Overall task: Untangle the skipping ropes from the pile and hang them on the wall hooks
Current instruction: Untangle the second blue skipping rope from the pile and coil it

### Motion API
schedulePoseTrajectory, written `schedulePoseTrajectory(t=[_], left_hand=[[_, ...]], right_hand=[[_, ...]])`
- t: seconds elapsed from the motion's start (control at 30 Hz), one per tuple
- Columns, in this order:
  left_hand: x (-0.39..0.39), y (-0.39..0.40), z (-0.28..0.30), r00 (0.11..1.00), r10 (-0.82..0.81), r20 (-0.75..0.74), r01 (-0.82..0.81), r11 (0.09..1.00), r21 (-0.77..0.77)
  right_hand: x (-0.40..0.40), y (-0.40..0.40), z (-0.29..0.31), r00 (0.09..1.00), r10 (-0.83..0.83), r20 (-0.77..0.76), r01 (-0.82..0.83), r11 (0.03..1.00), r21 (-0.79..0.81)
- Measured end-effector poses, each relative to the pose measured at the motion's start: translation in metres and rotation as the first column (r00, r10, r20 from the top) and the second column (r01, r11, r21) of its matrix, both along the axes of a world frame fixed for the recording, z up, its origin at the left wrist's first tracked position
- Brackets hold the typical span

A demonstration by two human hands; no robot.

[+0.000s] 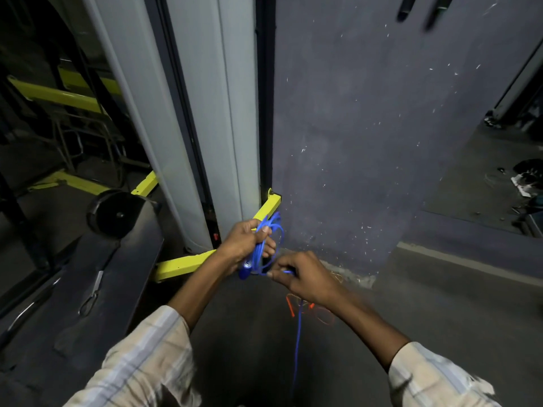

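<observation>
My left hand [245,243] grips a bundle of coiled loops of a blue skipping rope [269,239], with its blue handle [245,270] sticking out below the fist. My right hand [304,276] pinches a strand of the same blue rope just right of the bundle; from under it a loose length hangs straight down toward the floor [297,342]. An orange skipping rope [316,311] lies tangled on the floor below my right wrist. Two dark handles [407,8] hang on the wall at the top right; no hook is clearly visible.
A grey-purple wall pillar [367,127] stands straight ahead. Left of it is a gym machine with pale upright columns [205,113], yellow frame bars [188,264] and a black weight plate [113,214]. A dark padded bench [88,289] runs along the left. Debris lies at the far right [526,177].
</observation>
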State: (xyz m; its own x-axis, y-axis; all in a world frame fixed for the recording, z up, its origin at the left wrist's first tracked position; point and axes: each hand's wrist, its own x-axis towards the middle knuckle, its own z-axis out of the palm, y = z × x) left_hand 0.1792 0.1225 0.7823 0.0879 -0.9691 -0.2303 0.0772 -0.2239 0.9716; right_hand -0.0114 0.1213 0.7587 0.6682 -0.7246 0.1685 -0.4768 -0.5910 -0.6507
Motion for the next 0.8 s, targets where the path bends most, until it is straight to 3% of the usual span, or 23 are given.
schedulePoseTrajectory(t=[0.1, 0.23, 0.33, 0.47, 0.63, 0.8], left_hand=[[-0.013, 0.008, -0.014, 0.989, -0.129, 0.069, 0.127, 0.991, 0.033], [-0.019, 0.014, -0.009, 0.967, -0.185, -0.175, 0.221, 0.952, 0.212], [-0.019, 0.015, -0.005, 0.957, -0.282, -0.064, 0.289, 0.914, 0.284], [-0.017, 0.016, 0.006, 0.919, -0.391, -0.052, 0.381, 0.845, 0.375], [0.002, 0.01, 0.015, 0.929, -0.369, 0.015, 0.337, 0.862, 0.378], [0.033, 0.011, 0.03, 0.95, -0.289, -0.116, 0.311, 0.899, 0.308]], right_hand=[[0.004, -0.003, 0.012, 0.99, -0.033, 0.14, 0.029, 0.999, 0.029], [0.002, -0.006, 0.021, 0.963, -0.116, 0.243, 0.097, 0.991, 0.09], [0.001, -0.011, 0.021, 0.945, -0.171, 0.28, 0.148, 0.984, 0.1], [-0.01, -0.023, 0.015, 0.946, -0.167, 0.277, 0.114, 0.974, 0.197], [-0.027, -0.03, -0.014, 0.94, -0.188, 0.286, 0.097, 0.948, 0.304], [-0.057, -0.043, -0.042, 0.935, -0.266, 0.233, 0.185, 0.93, 0.318]])
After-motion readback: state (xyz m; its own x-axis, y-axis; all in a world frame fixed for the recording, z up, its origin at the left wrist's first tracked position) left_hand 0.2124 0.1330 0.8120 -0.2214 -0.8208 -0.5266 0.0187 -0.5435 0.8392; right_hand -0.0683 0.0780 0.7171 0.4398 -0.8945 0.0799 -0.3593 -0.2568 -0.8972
